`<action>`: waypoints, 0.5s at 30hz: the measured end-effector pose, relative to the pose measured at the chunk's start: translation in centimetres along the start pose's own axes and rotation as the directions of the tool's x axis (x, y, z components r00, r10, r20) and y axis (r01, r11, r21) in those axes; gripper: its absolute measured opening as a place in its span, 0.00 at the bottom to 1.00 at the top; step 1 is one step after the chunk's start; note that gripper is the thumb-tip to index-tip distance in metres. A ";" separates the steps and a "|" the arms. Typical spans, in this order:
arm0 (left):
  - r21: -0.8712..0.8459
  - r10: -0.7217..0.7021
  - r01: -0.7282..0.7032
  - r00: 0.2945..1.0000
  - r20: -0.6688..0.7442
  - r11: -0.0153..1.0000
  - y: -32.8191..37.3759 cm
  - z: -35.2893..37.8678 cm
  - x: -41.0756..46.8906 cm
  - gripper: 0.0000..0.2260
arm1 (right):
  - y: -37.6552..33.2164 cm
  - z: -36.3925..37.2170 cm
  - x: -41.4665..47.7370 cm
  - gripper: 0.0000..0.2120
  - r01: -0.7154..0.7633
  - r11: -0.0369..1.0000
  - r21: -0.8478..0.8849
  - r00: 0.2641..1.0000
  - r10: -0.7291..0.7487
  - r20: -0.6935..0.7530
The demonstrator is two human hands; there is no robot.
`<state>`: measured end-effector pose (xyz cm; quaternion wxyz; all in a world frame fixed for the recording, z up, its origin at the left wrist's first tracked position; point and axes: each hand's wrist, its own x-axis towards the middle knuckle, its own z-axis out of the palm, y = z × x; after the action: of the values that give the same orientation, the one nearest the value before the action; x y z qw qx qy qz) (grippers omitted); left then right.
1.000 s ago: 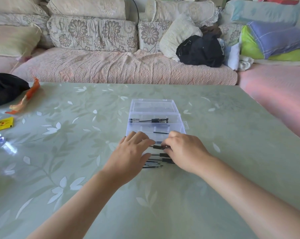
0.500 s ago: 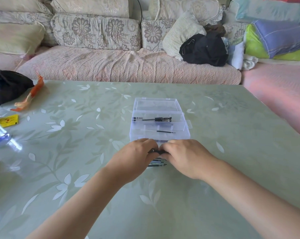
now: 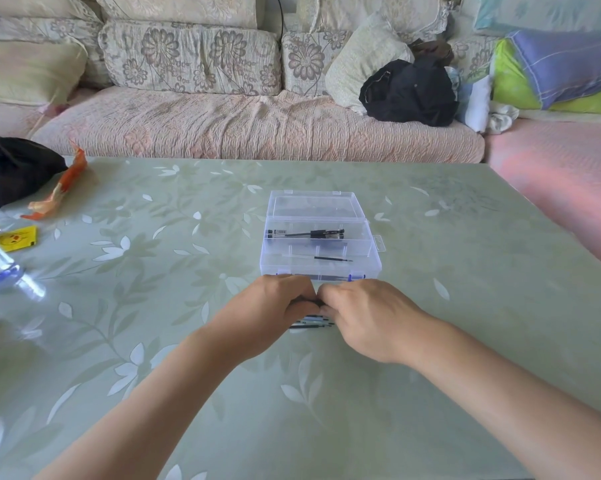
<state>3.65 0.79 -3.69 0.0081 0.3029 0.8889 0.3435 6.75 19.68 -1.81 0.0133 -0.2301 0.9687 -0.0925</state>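
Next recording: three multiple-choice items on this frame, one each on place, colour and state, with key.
1. Where is the pen bundle? A) gripped by the left hand and right hand, before the clear box B) inside the box C) lifted high in the air
2. The small packet on the table is: A) white B) yellow C) blue
3. The box's lid is: A) shut B) missing C) open, folded back
Key: A, both hands close round it short of the box; B, plainly yellow; C, the compartments lie uncovered.
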 end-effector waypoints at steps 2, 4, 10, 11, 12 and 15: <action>0.001 -0.008 0.008 1.000 0.000 1.000 -0.1 -0.2 0.0 0.03 | 0.1 -0.1 0.0 0.11 -0.001 1.000 0.017 1.000 0.001 0.003; -0.001 -0.017 0.017 1.000 0.005 1.000 -0.2 -0.3 0.0 0.03 | 0.4 -0.2 0.0 0.11 0.006 0.999 0.053 1.000 -0.006 0.003; 0.071 -0.070 0.068 0.997 0.025 0.995 -0.7 -0.6 0.2 0.02 | 0.4 -1.1 -0.6 0.22 -0.124 0.989 0.086 0.990 0.118 0.071; 0.093 -0.090 0.087 0.996 0.026 0.992 -1.0 -0.7 0.1 0.02 | 0.7 -1.3 -0.7 0.19 -0.163 0.978 0.134 0.984 0.151 0.091; 0.110 -0.108 0.105 0.994 0.027 0.988 -1.2 -0.9 0.1 0.02 | 1.1 -1.4 -0.9 0.16 -0.197 0.962 0.191 0.978 0.179 0.108; 0.133 -0.144 0.141 0.989 0.019 0.981 -1.7 -1.3 0.0 0.02 | 2.2 -1.5 -1.3 0.15 -0.236 0.944 0.232 0.969 0.211 0.129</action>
<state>2.49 -0.97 -3.72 0.0255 0.2431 0.9288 0.2786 6.81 22.46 -0.80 0.1017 -0.1196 0.9676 -0.1976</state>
